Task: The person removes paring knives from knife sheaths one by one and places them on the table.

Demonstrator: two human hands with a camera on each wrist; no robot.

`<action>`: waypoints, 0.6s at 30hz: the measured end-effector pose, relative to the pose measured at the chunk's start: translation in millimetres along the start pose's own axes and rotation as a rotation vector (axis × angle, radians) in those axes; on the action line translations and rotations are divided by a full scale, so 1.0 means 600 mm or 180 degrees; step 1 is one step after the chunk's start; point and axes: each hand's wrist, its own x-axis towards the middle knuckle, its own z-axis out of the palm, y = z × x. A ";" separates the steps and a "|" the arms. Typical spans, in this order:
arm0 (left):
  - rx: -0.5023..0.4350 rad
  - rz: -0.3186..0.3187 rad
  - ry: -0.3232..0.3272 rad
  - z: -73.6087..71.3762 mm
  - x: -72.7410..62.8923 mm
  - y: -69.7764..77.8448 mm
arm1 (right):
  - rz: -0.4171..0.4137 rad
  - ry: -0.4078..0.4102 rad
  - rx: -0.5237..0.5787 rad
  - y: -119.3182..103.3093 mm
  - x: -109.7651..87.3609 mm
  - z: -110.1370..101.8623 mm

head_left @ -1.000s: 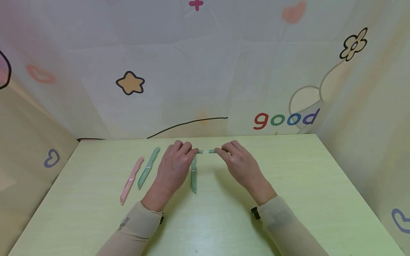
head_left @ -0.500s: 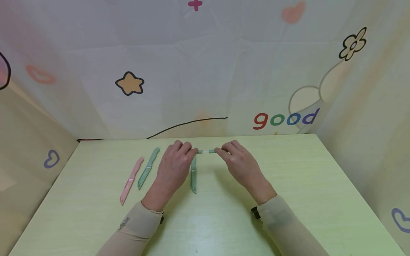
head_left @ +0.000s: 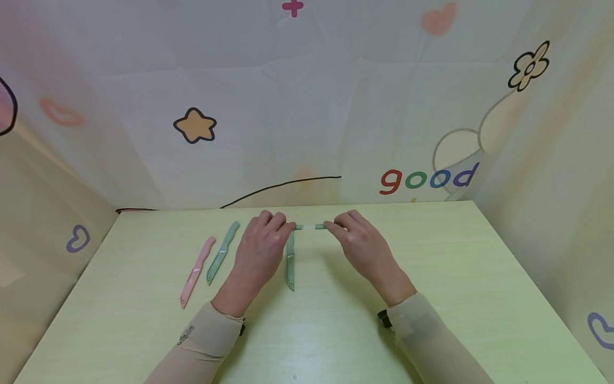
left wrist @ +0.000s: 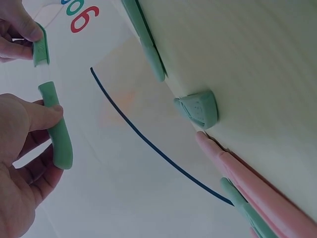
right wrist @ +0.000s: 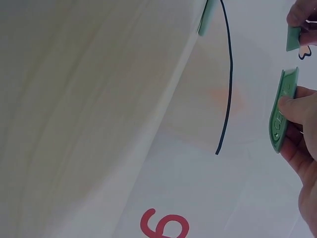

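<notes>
Green knife handle point(left wrist: 60, 141): pinched by fingers of left hand point(head_left: 264, 240) | Green sheath point(right wrist: 278, 123): pinched by right hand point(head_left: 362, 242) | Both above worktop point(head_left: 455, 277) | Step: apparently sheathing or unsheathing | Next: likely calls for straight alignment

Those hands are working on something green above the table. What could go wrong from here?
A cut, possibly: the left hand grips the green handle, the right hand the green cover, and the pale strip between them may be a blade.
A dropped piece might also knock the green knife on the table.
</notes>
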 end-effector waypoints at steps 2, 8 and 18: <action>-0.0003 -0.0011 0.0006 0.000 0.000 0.000 | 0.0000 0.0002 -0.0005 0.001 0.000 -0.001; -0.0004 -0.0049 -0.0001 -0.002 0.000 -0.002 | -0.0010 0.0012 -0.0019 0.003 -0.001 0.001; -0.0024 -0.0103 -0.0016 -0.005 0.001 -0.003 | 0.0000 0.0031 0.0002 0.005 -0.002 0.002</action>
